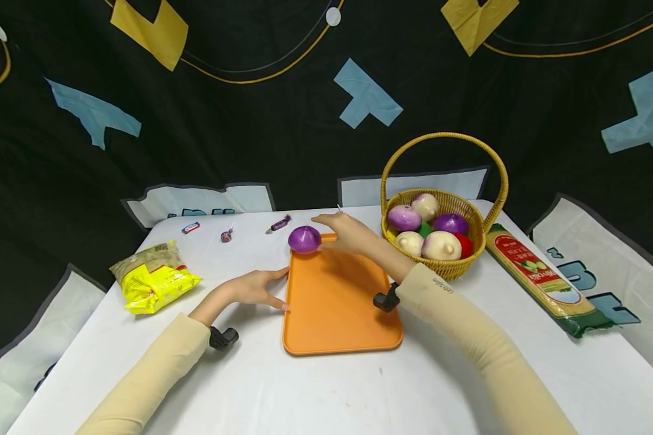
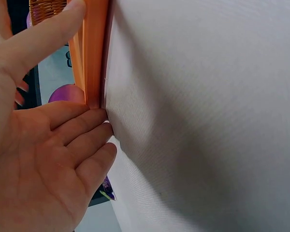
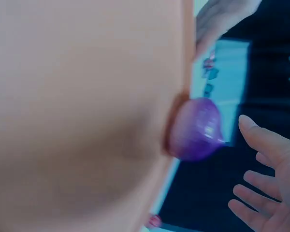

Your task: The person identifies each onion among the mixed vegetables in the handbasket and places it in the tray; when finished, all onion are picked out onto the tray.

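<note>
Head view shows the purple onion (image 1: 305, 239) sitting at the far left corner of the orange tray (image 1: 337, 302), with the right hand (image 1: 344, 232) just beside it, fingers spread loose and holding nothing; being round and right at the rim, it could roll off onto the white table (image 1: 326, 386) if nudged. The left hand (image 1: 253, 289) lies flat, straight fingers against the tray's left edge, so a push there might jolt it too. A wicker basket (image 1: 441, 266) of onions stands close on the right, hemming in that arm, with a yellow snack bag (image 1: 152, 278) and wrapped sweets (image 1: 227, 235) off left.

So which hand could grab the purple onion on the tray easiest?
Probably the right hand: its open fingers sit just beside the purple onion. The left hand rests against the orange tray edge, farther away.
</note>
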A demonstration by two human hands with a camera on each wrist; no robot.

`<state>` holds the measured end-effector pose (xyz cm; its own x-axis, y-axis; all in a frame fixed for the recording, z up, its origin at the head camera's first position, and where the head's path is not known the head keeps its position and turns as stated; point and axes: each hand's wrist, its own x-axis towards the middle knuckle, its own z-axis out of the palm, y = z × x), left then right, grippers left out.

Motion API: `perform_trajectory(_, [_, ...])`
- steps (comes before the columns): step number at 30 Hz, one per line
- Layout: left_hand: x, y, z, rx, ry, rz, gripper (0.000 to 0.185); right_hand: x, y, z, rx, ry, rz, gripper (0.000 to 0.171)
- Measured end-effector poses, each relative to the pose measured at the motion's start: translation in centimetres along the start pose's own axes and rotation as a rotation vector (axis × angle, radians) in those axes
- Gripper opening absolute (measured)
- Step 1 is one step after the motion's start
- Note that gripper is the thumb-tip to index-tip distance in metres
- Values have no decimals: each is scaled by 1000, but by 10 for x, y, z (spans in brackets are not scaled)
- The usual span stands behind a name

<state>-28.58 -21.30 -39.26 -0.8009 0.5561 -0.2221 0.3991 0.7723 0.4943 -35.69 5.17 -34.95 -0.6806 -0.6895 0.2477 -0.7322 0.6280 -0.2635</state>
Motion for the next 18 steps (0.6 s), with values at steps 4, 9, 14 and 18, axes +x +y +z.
perform_trajectory(4, [-1,0,0,-3,-3,-8,100,-31,3,-29,-1,18,-61,60])
perform_trajectory(9, [-1,-1,1,-4,2,-8,100,-80,7,-63,-6,-18,-31,56])
perform_trajectory(14, [0,-1,1,0,6,-1,100,-129,24,-90,-8,-25,25,52])
perform_trajectory(18, [1,-1,1,8,4,3,100,-159,52,-103,-2,-22,-5,49])
